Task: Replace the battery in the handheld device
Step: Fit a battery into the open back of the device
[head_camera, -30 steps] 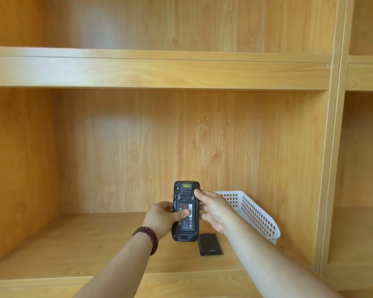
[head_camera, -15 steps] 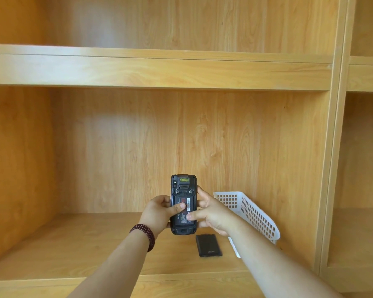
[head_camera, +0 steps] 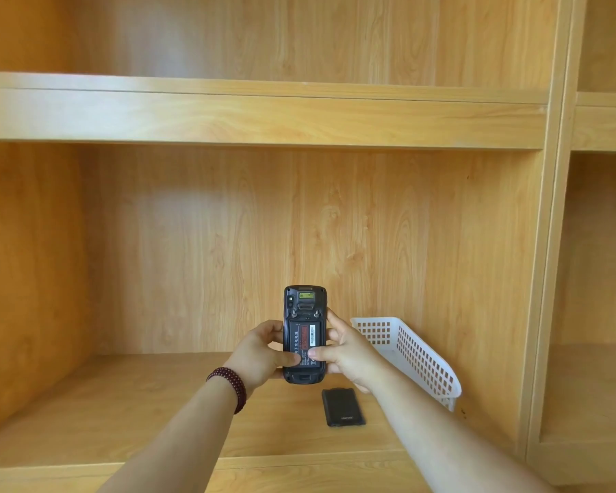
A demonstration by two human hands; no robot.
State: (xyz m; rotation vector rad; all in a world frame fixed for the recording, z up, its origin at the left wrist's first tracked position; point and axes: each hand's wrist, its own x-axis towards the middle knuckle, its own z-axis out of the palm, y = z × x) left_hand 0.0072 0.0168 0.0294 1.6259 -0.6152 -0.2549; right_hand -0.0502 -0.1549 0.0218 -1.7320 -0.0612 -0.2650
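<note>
A black handheld device stands upright in the air above the shelf, its back facing me with the cover off. A labelled battery sits in its open compartment. My left hand grips the device's left side, thumb on the battery's lower part. My right hand grips the right side, its thumb also pressing the battery's lower edge. A flat black piece, cover or spare battery, lies on the shelf board below the device.
A white perforated plastic basket leans tilted against the shelf's right wall, just right of my right hand. The wooden shelf board stretches to the left. Another shelf board runs overhead.
My right thumb has slid down from the device's upper part to the battery's lower edge, meeting my left thumb. The device stays upright and shifted slightly left.
</note>
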